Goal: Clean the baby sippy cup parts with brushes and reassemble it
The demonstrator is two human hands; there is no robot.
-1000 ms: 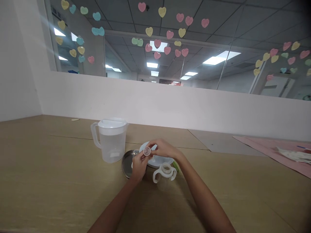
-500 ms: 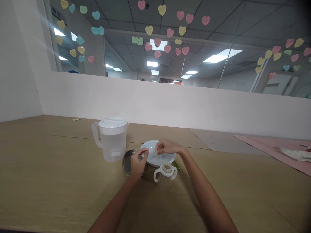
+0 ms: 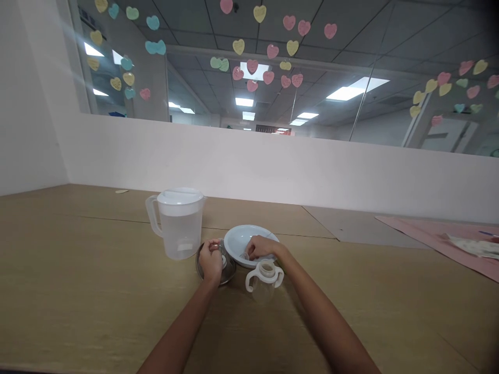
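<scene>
My left hand (image 3: 210, 264) is over a round metal dish (image 3: 230, 274), its fingers closed around a small part with a white ring (image 3: 223, 261), mostly hidden by the hand. Inside a pale blue-white bowl (image 3: 236, 235), my right hand (image 3: 261, 247) reaches down, fingers pinched by a small clear cap-like piece (image 3: 245, 255). In front of the bowl stands a clear baby bottle (image 3: 264, 285), uncapped, with a white two-handled collar around its neck. Neither hand touches it.
A lidded clear plastic pitcher (image 3: 182, 228) holding clear liquid stands left of the dish. On the far right a pink sheet (image 3: 421, 231) carries a white plastic packet (image 3: 473, 246). Behind the table rises a white wall (image 3: 249, 166) below a window with heart-shaped notes.
My hands have moved apart. The left went left and down over the metal dish with its part; the right lowered the clear piece into the bowl.
</scene>
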